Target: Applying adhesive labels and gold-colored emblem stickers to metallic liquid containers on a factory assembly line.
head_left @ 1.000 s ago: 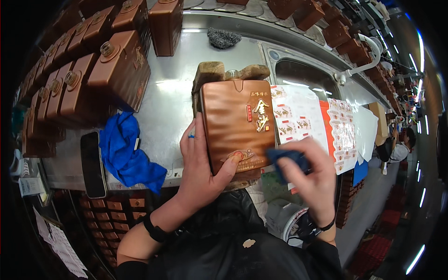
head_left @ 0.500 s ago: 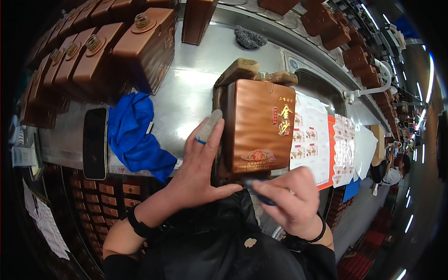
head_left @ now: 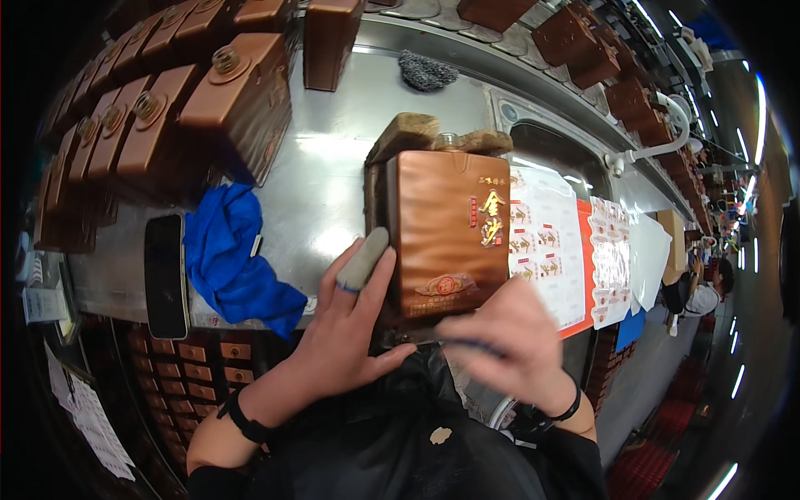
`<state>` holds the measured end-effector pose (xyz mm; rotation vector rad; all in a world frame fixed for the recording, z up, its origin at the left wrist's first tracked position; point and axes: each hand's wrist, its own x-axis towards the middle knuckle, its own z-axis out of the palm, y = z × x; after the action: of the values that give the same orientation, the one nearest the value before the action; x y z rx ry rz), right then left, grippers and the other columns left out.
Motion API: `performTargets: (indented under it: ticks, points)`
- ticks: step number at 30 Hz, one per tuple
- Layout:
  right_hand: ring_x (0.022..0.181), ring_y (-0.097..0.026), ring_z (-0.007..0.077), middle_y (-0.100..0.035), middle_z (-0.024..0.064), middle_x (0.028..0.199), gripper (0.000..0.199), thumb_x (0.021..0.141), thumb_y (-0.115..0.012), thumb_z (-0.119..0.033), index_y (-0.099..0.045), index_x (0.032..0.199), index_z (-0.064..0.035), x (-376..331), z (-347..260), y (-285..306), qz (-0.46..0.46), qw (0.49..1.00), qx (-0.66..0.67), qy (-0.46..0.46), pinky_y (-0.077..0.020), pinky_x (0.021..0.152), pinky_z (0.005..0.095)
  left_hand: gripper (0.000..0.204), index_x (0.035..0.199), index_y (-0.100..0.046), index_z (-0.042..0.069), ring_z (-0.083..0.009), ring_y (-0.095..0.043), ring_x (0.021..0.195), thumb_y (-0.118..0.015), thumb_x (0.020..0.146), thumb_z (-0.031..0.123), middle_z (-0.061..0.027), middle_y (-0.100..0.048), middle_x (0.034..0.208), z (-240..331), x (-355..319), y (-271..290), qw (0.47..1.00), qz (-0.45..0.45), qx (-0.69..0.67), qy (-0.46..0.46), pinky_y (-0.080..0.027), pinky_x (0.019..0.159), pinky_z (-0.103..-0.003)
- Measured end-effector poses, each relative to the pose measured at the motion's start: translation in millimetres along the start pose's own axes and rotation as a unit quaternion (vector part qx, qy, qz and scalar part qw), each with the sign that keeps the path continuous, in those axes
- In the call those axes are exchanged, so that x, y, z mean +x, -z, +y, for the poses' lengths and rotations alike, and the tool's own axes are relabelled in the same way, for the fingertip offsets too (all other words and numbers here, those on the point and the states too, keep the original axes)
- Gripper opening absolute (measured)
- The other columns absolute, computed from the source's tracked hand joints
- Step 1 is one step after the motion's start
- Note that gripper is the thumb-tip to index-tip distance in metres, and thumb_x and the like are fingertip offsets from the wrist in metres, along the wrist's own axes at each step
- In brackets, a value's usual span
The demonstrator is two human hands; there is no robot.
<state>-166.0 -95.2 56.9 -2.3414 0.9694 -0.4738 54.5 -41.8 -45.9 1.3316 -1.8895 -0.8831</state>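
A copper-brown square bottle lies face up in a worn wooden cradle, its neck pointing away from me. Gold characters and a small emblem mark its front. My left hand rests along the bottle's left side, fingers stretched and thumb apart near the lower edge. A grey finger cot covers one fingertip. Below the bottle's near edge, my right hand is closed around a slim dark tool. Motion blurs that hand, so the tool's kind and whether its tip touches the bottle cannot be made out.
Several brown bottles stand at the far left. A blue cloth and a phone lie left of the cradle. Sheets of decals lie to the right, near a sink. A dark scouring pad sits farther back.
The whole view has shifted, so the bench things sit slightly lower and more to the left. My right hand has moved at the bottle's near edge, still gripping the tool. My left hand stays at the bottle's side.
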Motion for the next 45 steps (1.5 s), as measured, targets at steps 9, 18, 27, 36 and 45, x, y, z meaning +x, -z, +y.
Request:
performTargets:
  ticks: [9, 18, 27, 36, 45]
  points:
    - [0.079, -0.055, 0.0078, -0.058, 0.0011, 0.087, 0.016, 0.087, -0.074, 0.000, -0.072, 0.102, 0.0024, -45.3, 49.4, 37.8, 0.280, 0.902, 0.163, -0.287, -0.0437, 0.071, 0.0217, 0.036, 0.123, -0.071, 0.007, -0.0272, -0.061, 0.125, -0.069, 0.090, 0.021, -0.0124, -0.067, 0.123, 20.4, 31.7, 15.1, 0.882, 0.014, 0.309, -0.354, -0.054, 0.102, -0.039]
    - [0.080, -0.054, 0.0083, -0.057, 0.0015, 0.089, 0.018, 0.086, -0.075, 0.002, -0.072, 0.103, 0.0025, -58.6, 45.4, 33.0, 0.308, 0.907, 0.159, -0.240, -0.0425, 0.071, 0.0215, 0.041, 0.124, -0.070, 0.003, -0.0321, -0.062, 0.123, -0.068, 0.092, 0.027, -0.0162, -0.070, 0.120, 32.0, 34.8, 4.4, 0.892, -0.002, 0.321, -0.320, -0.054, 0.102, -0.042]
    - [0.079, -0.054, 0.0090, -0.057, 0.0018, 0.087, 0.020, 0.084, -0.076, 0.003, -0.072, 0.103, 0.0027, -71.1, 40.6, 31.6, 0.332, 0.898, 0.166, -0.235, -0.0424, 0.072, 0.0220, 0.044, 0.123, -0.070, 0.003, -0.0325, -0.062, 0.124, -0.072, 0.088, 0.029, -0.0200, -0.068, 0.124, 40.8, 46.5, -6.4, 0.902, 0.013, 0.315, -0.295, -0.056, 0.098, -0.042]
    - [0.080, -0.055, 0.0100, -0.058, 0.0036, 0.088, 0.021, 0.084, -0.076, 0.003, -0.071, 0.104, 0.0036, -85.5, 41.0, 32.9, 0.353, 0.893, 0.150, -0.237, -0.0436, 0.073, 0.0227, 0.045, 0.126, -0.070, 0.006, -0.0300, -0.061, 0.126, -0.070, 0.088, 0.031, -0.0148, -0.068, 0.128, 35.8, 28.6, 3.6, 0.882, 0.027, 0.371, -0.291, -0.051, 0.106, -0.042]
    - [0.081, -0.056, 0.0109, -0.059, 0.0043, 0.089, 0.020, 0.086, -0.075, 0.002, -0.070, 0.105, 0.0035, -78.3, 34.2, 31.7, 0.348, 0.909, 0.112, -0.199, -0.0439, 0.074, 0.0236, 0.045, 0.128, -0.070, 0.013, -0.0258, -0.060, 0.128, -0.069, 0.089, 0.036, -0.0106, -0.067, 0.130, 20.5, 24.8, 6.6, 0.881, 0.001, 0.344, -0.324, -0.050, 0.104, -0.038]
